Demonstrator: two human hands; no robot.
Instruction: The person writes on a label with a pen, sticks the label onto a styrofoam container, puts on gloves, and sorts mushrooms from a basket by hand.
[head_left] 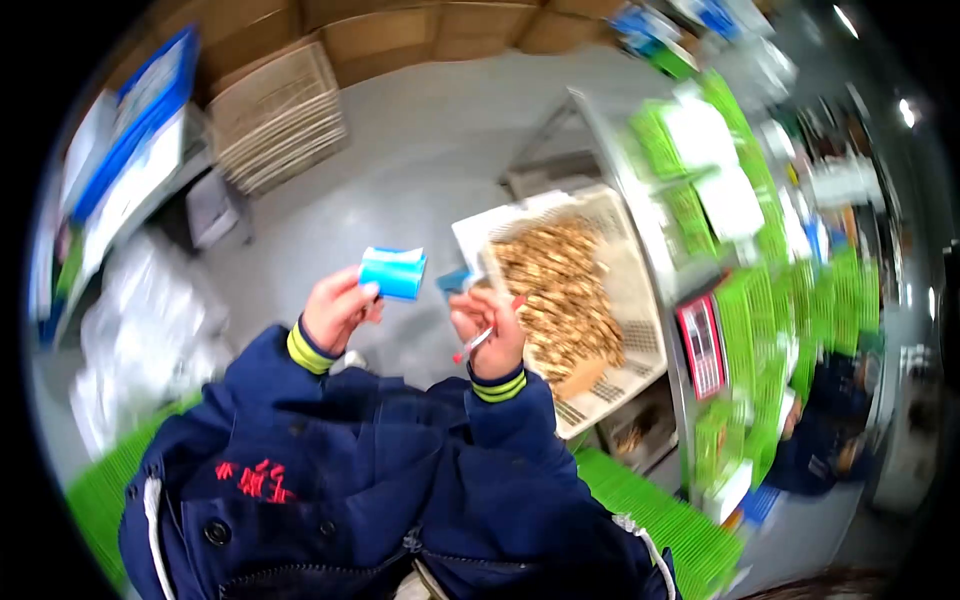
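My left hand is closed on a bright blue roll with a pale flap at its top, held in front of my chest. To its right, my right hand has curled fingers around a thin white pen-like stick with a red end. A small darker blue piece shows just above the right hand's fingers. Beside that hand is a white plastic basket holding a heap of gold-brown pieces, with a flat tan piece at its near edge.
A metal-framed bench with green baskets and a red-framed sheet runs along the right. Stacked pale crates stand at upper left, a plastic bag at left. Green ribbed surfaces flank my body. Another person is at far right.
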